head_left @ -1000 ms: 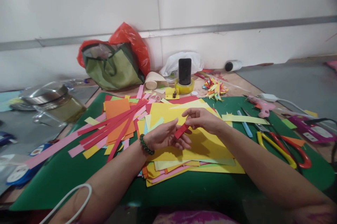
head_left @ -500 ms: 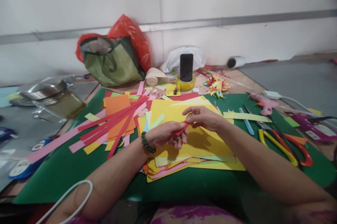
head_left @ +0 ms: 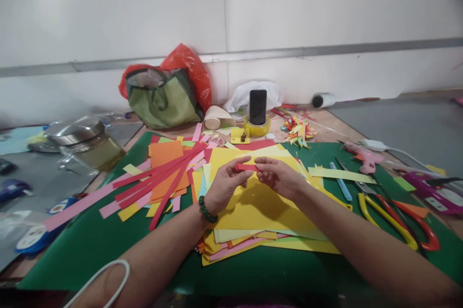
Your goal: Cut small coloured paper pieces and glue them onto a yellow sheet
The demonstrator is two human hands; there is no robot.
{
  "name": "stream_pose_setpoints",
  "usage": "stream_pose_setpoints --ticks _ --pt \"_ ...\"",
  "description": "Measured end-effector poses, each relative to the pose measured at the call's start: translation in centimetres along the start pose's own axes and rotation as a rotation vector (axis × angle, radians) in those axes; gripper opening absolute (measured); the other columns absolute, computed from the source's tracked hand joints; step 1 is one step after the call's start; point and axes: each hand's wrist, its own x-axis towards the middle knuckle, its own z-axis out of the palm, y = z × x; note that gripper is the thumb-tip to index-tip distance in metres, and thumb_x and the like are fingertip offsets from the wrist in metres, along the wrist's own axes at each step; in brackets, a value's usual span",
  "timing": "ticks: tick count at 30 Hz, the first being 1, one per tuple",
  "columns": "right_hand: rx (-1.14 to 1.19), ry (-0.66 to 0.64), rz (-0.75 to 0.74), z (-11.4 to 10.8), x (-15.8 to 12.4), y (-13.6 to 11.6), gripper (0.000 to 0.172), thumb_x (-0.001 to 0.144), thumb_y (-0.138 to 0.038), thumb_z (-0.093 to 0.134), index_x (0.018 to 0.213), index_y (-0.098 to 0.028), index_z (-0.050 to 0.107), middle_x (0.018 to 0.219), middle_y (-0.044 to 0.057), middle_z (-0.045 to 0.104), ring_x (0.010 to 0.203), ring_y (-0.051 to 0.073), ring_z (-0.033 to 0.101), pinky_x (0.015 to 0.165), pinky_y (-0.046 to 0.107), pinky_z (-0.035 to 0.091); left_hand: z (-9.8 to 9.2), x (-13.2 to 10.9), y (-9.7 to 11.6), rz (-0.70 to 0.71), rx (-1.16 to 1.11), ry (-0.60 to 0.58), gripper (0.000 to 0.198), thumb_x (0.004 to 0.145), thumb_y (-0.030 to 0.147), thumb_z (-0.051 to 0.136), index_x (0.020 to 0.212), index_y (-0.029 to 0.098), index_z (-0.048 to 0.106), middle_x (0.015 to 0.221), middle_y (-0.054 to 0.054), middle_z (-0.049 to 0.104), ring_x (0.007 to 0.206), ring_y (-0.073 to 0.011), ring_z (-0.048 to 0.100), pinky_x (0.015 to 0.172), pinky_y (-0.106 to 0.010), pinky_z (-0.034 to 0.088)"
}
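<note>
My left hand (head_left: 226, 183) and my right hand (head_left: 278, 176) meet above a stack of yellow paper sheets (head_left: 264, 207). Between their fingertips they pinch a short red paper strip (head_left: 246, 167), held about level. The left wrist wears a dark green bead bracelet (head_left: 207, 210). To the left of my hands lies a fan of long red and pink paper strips (head_left: 159, 178) over an orange sheet (head_left: 167, 156). All of it rests on a green mat (head_left: 90, 245).
Scissors with red and yellow handles (head_left: 394, 219) and a pink glue gun (head_left: 363, 158) lie to the right. A phone (head_left: 258, 106) stands on a tape roll at the back, near a green bag (head_left: 162, 98). A glass jar (head_left: 88, 146) sits left.
Both hands have risen and moved away from me with the red strip, which has turned from slanted to about level. The camera has tilted up a little.
</note>
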Motion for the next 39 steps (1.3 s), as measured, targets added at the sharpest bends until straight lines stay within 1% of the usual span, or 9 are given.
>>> stream_pose_setpoints --ticks 5,10,12,16,18,22,25,31,39 --pt "-0.013 -0.072 0.031 0.5 -0.2 0.9 0.032 0.054 -0.025 0.087 0.075 -0.017 0.065 0.067 -0.002 0.065 0.058 0.009 0.061 0.056 0.020 0.049 0.0 0.3 0.0 -0.036 -0.145 0.055 0.038 0.060 0.034 0.081 0.089 0.012 0.071 0.059 0.004 0.056 0.048 -0.0041 0.044 0.050 -0.019 0.039" --pt "-0.143 -0.077 0.006 0.4 -0.1 1.1 0.037 0.055 -0.040 0.086 0.076 -0.018 0.065 0.070 -0.001 0.064 0.063 0.010 0.061 0.059 0.020 0.046 -0.4 0.5 0.1 -0.048 -0.144 0.049 0.040 0.059 0.036 0.082 0.089 0.011 0.072 0.058 0.004 0.056 0.048 -0.0039 0.044 0.050 -0.018 0.038" --pt "-0.274 -0.065 -0.081 0.3 -0.2 0.9 0.036 0.062 -0.047 0.080 0.077 -0.018 0.065 0.074 -0.001 0.064 0.068 0.011 0.060 0.062 0.023 0.046 -0.5 0.5 0.0 -0.045 -0.095 0.014 0.038 0.061 0.036 0.081 0.089 0.011 0.072 0.058 0.003 0.057 0.049 -0.0043 0.044 0.050 -0.018 0.038" --pt "-0.550 0.006 -0.436 0.2 -0.7 0.2 0.035 0.068 -0.052 0.072 0.077 -0.019 0.064 0.077 0.000 0.064 0.073 0.014 0.057 0.073 0.029 0.047 -0.6 0.3 0.0 -0.060 0.048 -0.122 0.031 0.066 0.037 0.078 0.082 0.012 0.072 0.061 0.000 0.060 0.053 -0.0065 0.046 0.053 -0.020 0.039" --pt "-0.634 -0.022 -0.509 0.2 -1.1 -0.2 0.033 0.070 -0.050 0.072 0.079 -0.019 0.066 0.077 0.001 0.065 0.074 0.015 0.057 0.075 0.031 0.047 -0.6 0.2 0.1 -0.082 0.111 -0.196 0.028 0.068 0.038 0.077 0.080 0.012 0.071 0.066 -0.002 0.065 0.056 -0.0081 0.051 0.056 -0.021 0.041" --pt "-0.613 -0.148 -0.399 0.3 -1.6 -0.4 0.030 0.070 -0.046 0.073 0.080 -0.018 0.066 0.074 0.001 0.064 0.067 0.015 0.058 0.065 0.030 0.047 -0.4 -0.2 0.4 -0.140 0.162 -0.330 0.032 0.070 0.042 0.076 0.081 0.012 0.071 0.074 -0.007 0.070 0.060 -0.0110 0.057 0.061 -0.023 0.045" --pt "-0.536 -0.168 -0.358 0.4 -1.7 -0.4 0.030 0.066 -0.043 0.077 0.073 -0.017 0.064 0.070 0.000 0.061 0.063 0.013 0.055 0.060 0.028 0.045 -0.2 -0.3 0.6 -0.161 0.157 -0.378 0.035 0.070 0.044 0.075 0.080 0.011 0.070 0.074 -0.008 0.070 0.061 -0.0127 0.060 0.061 -0.024 0.047" --pt "-0.484 -0.151 -0.329 0.3 -1.7 -0.6 0.029 0.063 -0.040 0.080 0.068 -0.016 0.064 0.067 -0.001 0.060 0.063 0.012 0.053 0.063 0.028 0.043 -0.3 -0.2 0.4 -0.196 0.125 -0.369 0.038 0.070 0.047 0.075 0.080 0.011 0.069 0.072 -0.007 0.069 0.063 -0.0139 0.064 0.063 -0.024 0.049" --pt "-0.493 -0.143 -0.350 0.1 -1.5 -0.5 0.029 0.064 -0.039 0.080 0.069 -0.016 0.063 0.069 -0.001 0.061 0.064 0.012 0.055 0.065 0.029 0.044 -0.5 -0.1 0.1 -0.169 0.142 -0.378 0.040 0.074 0.051 0.070 0.081 0.012 0.068 0.071 -0.006 0.068 0.063 -0.0131 0.064 0.062 -0.023 0.048"
